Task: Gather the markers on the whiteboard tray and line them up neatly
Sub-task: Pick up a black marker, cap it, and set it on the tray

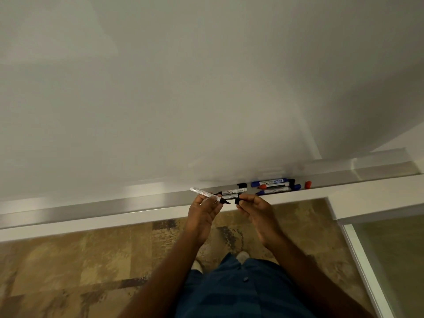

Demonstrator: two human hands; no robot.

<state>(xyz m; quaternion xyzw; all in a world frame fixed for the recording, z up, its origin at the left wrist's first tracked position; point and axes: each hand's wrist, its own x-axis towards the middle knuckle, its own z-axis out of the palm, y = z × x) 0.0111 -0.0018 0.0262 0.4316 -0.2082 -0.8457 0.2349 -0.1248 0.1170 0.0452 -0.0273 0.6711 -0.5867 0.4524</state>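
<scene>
L hand (204,208) grips uncapped marker (210,195) | R hand (254,206) pinches black cap (237,201) | tray (91,208) markers blurred

marker labels (271,182): way too tiny and blurry to read
black cap (237,201): mostly buried in the right hand's (257,208) fingers
tray (91,208): cut off at the left edge
shoes (242,257): half hidden by shorts

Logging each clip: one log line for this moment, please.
left hand: holds uncapped black marker | right hand: holds its cap | tray: other markers clustered, unaligned
</scene>
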